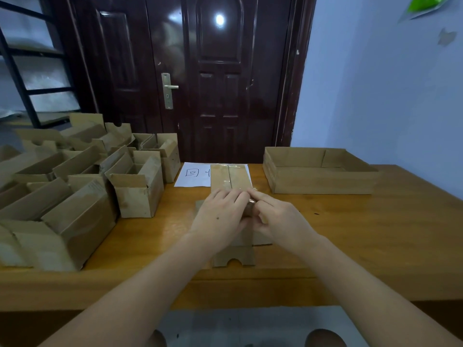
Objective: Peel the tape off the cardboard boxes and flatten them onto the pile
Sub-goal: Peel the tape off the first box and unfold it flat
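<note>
A small cardboard box (pixel 230 179) lies flat on the wooden table (pixel 350 234) in front of me, its taped seam facing up and glossy clear tape along it. My left hand (pixel 220 219) rests on the box's near part, fingers laid over it. My right hand (pixel 278 219) meets it at the seam, and its fingertips pinch a brownish wad of peeled tape (pixel 250 205). A notched flap (pixel 234 257) of the box sticks out toward me below my hands.
Several open small cardboard boxes (pixel 75 186) crowd the table's left side. A wide shallow cardboard tray (pixel 318 171) sits at the back right. A white paper sheet (pixel 194 175) with handwriting lies under the box's far end. A dark door stands behind the table.
</note>
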